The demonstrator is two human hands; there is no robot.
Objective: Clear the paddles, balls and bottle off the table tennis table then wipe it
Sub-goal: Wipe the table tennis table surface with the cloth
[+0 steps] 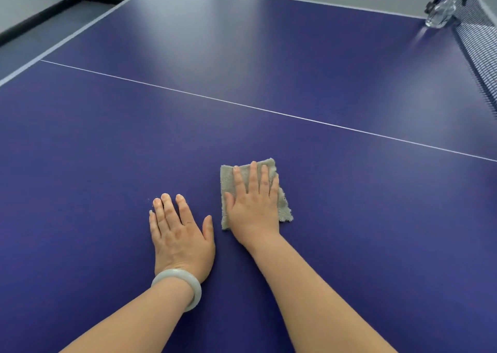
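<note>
Starting from the left: the left hand is laid flat on the blue table tennis table, fingers straight and slightly spread, nothing held. It looks like it's just used as a prop. A pale bangle is worn on that wrist.

Just beside it, at about 2 o'clock, the right hand is pressed palm-down on a folded grey cloth. The fingers are straight and fanned out, so the cloth is pinned flat, not pinched or bunched. The cloth's long axis runs roughly 6 to 12 o'clock, in line with the fingers, so a push toward 12 would lead with the short edge and a sideways sweep would cover a broader strip.

No paddles or balls can be seen on this half, so the wipe is judged to be the step in hand. The white centre line is crossed well beyond the cloth.

The catch is further right. A clear spray bottle with a black trigger is not yet cleared. It is parked well away at about 1:30 from the cloth, just beside the net. The right hand is the nearer one, so that corner would probably be reached with it, and the bottle would need lifting first.
</note>
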